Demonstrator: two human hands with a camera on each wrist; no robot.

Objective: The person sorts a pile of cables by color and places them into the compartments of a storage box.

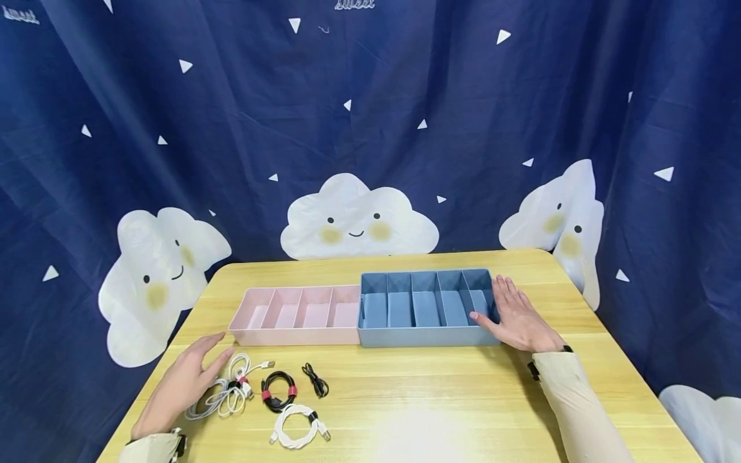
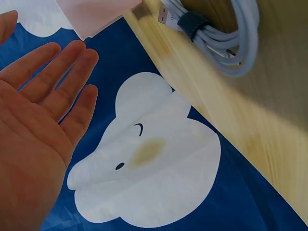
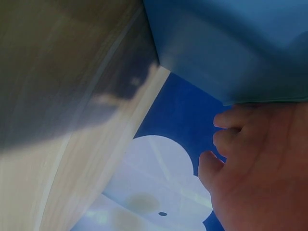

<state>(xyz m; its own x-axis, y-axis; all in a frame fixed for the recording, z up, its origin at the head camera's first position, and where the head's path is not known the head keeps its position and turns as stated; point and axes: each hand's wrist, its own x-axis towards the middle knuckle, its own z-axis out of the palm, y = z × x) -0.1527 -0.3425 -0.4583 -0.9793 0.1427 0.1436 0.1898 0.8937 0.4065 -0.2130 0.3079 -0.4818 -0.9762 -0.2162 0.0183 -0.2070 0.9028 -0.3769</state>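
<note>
Organizer in blue [image 1: 428,337] lies at the straight fingers of the right hand [image 1: 523,319], thumb spread over its near right corner; firm contact is hard to confirm. The left hand [image 1: 181,384], loosely spread, hangs near the pink organizer [image 1: 295,337] and white cables [image 1: 242,381]. Curtain lettering [image 1: 354,4] reads "sweet".

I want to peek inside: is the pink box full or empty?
Empty: in the head view, the pink box shows bare floors in all four visible compartments.
</note>
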